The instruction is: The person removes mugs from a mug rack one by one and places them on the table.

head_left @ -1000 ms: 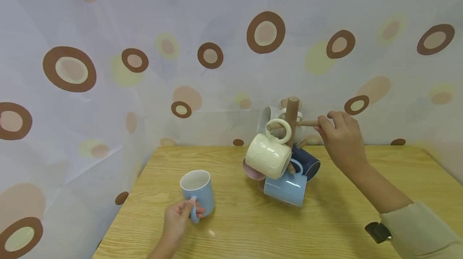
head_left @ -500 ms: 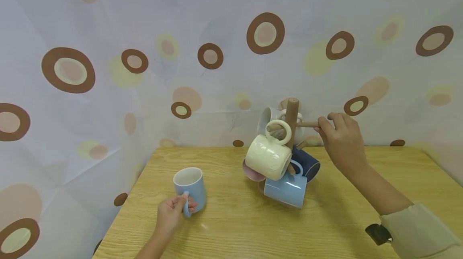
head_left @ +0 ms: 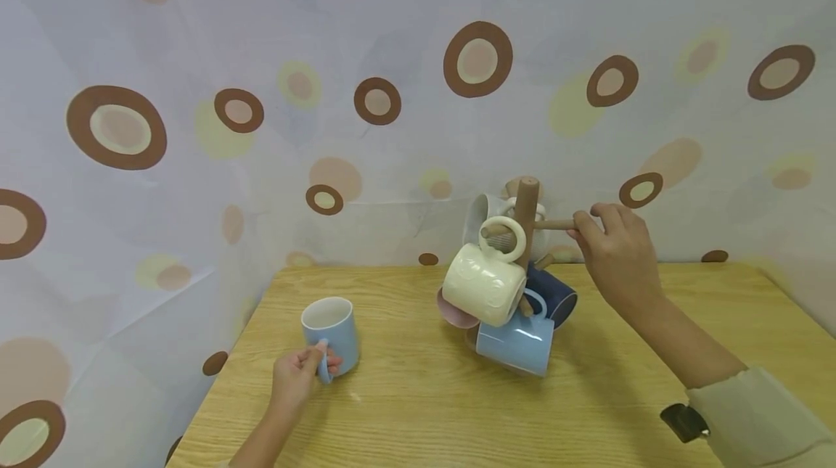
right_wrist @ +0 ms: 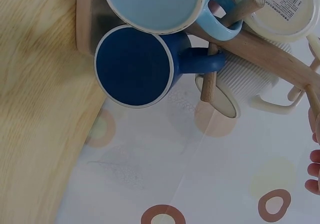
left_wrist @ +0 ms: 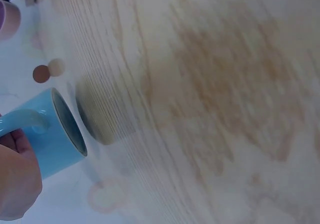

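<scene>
My left hand [head_left: 291, 382] pinches the handle of a light blue mug [head_left: 342, 349] with a white inside. The mug is upright, low over the left part of the table. In the left wrist view the same mug [left_wrist: 52, 141] lies sideways across the picture. At the right, the thumb and fingers of my right hand [head_left: 620, 254] pinch the end of a wooden peg [head_left: 554, 224] on a mug tree [head_left: 526, 208]. By their handles hang a cream mug [head_left: 480, 283], a second light blue mug [head_left: 516, 345] and a navy mug [right_wrist: 132, 67].
A pink mug [head_left: 455, 310] shows partly behind the cream one. On the tree's far side is a white ribbed mug [right_wrist: 247, 77]. The wooden table [head_left: 418, 410] backs onto a patterned sheet [head_left: 405, 18], which also rises along the left.
My left hand has carried the light blue mug to the left and slightly farther from me. My right hand keeps its hold on the peg, and the mug tree has not moved.
</scene>
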Demonstrator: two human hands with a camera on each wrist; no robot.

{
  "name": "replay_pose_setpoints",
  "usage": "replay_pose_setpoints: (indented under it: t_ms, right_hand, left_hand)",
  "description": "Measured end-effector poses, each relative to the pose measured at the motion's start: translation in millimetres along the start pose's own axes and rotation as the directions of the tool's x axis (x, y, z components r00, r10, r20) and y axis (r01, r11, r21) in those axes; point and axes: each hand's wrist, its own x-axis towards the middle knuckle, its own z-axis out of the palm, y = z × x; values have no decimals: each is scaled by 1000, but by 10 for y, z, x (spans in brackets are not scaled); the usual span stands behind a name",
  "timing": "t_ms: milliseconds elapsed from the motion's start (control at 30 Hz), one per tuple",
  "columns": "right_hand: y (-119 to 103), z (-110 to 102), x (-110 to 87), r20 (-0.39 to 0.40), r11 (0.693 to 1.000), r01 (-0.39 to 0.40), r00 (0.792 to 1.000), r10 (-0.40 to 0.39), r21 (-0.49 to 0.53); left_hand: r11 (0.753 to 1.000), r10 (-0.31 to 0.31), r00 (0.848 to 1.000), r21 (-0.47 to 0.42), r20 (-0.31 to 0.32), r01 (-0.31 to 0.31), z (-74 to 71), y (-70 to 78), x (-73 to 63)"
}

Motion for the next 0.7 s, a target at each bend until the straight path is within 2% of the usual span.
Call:
replay_pose_setpoints:
  t_ms: [167, 433, 700]
  right_hand:
    - [-8, -5, 17, 4, 1000, 7, 1000, -7, -2]
    - [7, -40, 22, 15, 999, 30, 999, -30, -17]
    - [3, -4, 32, -15, 1000, 26, 1000, -26, 9]
  left_hand:
    - [1000, -13, 1000, -10, -15, 13, -11, -16, 62]
    - [1000, -22, 1000, 1, 6, 22, -10, -13, 110]
    - [999, -32, 999, 12, 10, 32, -34, -24, 141]
